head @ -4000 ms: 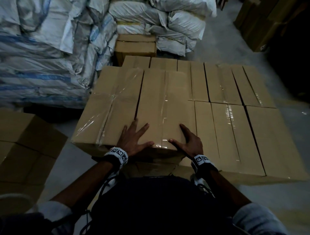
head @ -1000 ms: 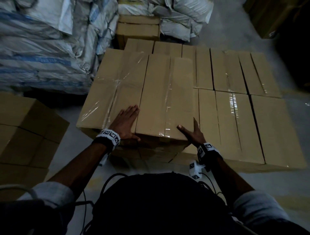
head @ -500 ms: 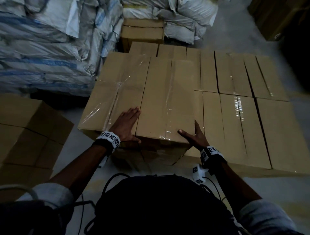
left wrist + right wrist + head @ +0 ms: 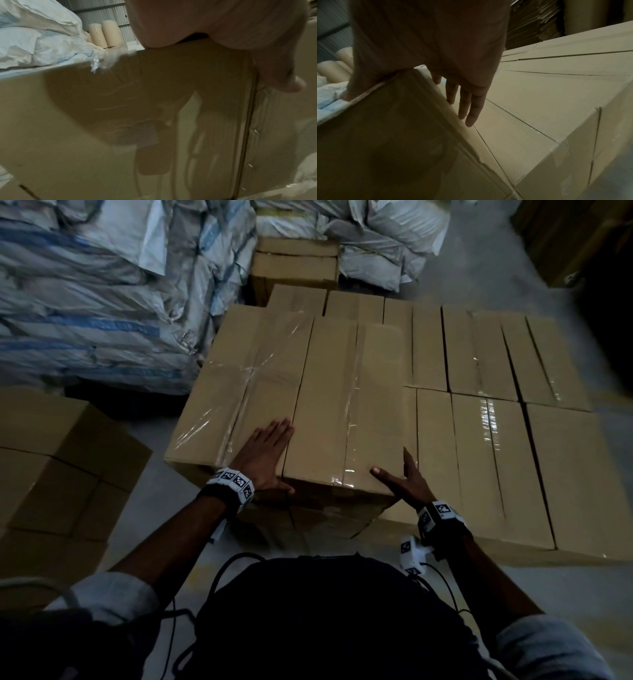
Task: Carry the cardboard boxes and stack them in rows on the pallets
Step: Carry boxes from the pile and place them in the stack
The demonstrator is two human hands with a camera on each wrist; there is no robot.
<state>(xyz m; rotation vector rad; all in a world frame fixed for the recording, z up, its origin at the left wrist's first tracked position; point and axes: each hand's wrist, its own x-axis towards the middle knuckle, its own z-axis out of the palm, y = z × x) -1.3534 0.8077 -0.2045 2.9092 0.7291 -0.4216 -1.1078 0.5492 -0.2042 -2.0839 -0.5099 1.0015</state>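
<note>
Two taped cardboard boxes sit side by side as an upper layer: the left box (image 4: 233, 392) and the right box (image 4: 346, 405). They rest on a lower layer of boxes (image 4: 479, 446) that spreads out to the right. My left hand (image 4: 267, 450) lies flat on top at the near edge, by the seam between the two upper boxes, with its thumb (image 4: 283, 75) down the front face. My right hand (image 4: 400, 481) is at the right box's near right corner, thumb on top. Its fingers (image 4: 471, 108) lie straight along the box's right side. The pallet is hidden.
White woven sacks (image 4: 102, 302) are piled at the left and at the back. Another stack of cardboard boxes (image 4: 51, 467) stands near my left side. One more box (image 4: 294, 265) sits at the back, and a dark stack (image 4: 565, 241) at the far right. Grey concrete floor (image 4: 565, 594) lies at the right.
My right hand has moved off the box top to its near right corner. My left hand has slid left to the seam between the upper boxes. Over the last second both hands hardly move.
</note>
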